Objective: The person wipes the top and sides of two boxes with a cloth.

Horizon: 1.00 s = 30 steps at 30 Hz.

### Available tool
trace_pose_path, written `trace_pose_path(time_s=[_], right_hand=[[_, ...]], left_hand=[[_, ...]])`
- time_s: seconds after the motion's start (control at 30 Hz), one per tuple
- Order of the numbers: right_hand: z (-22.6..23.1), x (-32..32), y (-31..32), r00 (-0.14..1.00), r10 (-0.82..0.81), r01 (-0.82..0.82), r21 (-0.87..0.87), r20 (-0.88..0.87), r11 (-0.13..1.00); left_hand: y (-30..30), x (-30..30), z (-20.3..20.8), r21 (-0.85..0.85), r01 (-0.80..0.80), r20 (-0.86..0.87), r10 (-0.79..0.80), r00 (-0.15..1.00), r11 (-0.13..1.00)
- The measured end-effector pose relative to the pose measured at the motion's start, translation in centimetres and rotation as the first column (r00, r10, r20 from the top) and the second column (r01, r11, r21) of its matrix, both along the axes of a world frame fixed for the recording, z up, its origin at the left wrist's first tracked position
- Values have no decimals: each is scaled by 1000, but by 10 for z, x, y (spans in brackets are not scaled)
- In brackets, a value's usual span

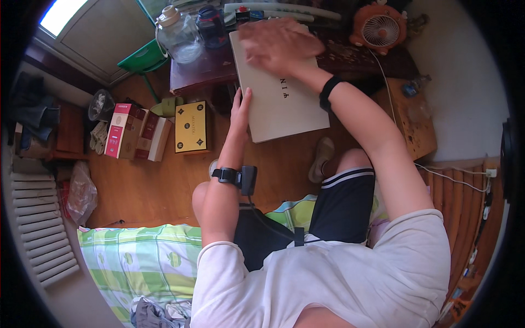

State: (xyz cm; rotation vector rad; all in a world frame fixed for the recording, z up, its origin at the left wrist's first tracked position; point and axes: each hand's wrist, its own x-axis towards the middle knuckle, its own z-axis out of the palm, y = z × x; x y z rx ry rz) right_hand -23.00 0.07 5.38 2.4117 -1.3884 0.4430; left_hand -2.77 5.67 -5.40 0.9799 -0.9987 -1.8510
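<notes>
A flat white box or board [278, 117] with dark lettering lies partly on the dark table and juts past its front edge toward my knees. My left hand [239, 113] is at its left edge, fingers stretched out straight along the side. Across its far part lies my right hand [281, 46], flat with the fingers extended and somewhat smeared by motion. Whether the right palm presses on the surface or hovers just over it, I cannot tell. My right forearm covers part of the board's right side.
On the table [191, 76] stand a clear jug [183, 38], a dark blue bottle [212, 27] and an orange fan [381, 27]. A yellow box [191, 127] and red-and-tan boxes [131, 131] sit on the floor left. A green chair [143, 57] is beside the table.
</notes>
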Motion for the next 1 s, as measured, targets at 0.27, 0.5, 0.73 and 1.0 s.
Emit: trace_pose_path(time_s=[0.27, 0.5, 0.73, 1.0], right_hand=[[-38, -4, 3, 934, -348, 358, -182, 83, 916], [-40, 28, 12, 998, -55, 60, -113, 43, 992], [-32, -54, -11, 876, -455, 479, -187, 158, 858], [-24, 30, 1, 986, -153, 149, 68, 67, 987]], left_hand=[[-8, -6, -13, -33, 18, -26, -19, 999, 999], [-2, -10, 6, -6, 40, -34, -41, 999, 999], [-5, -19, 14, 28, 63, -85, -61, 995, 998], [-6, -8, 11, 15, 80, -132, -77, 988, 997]])
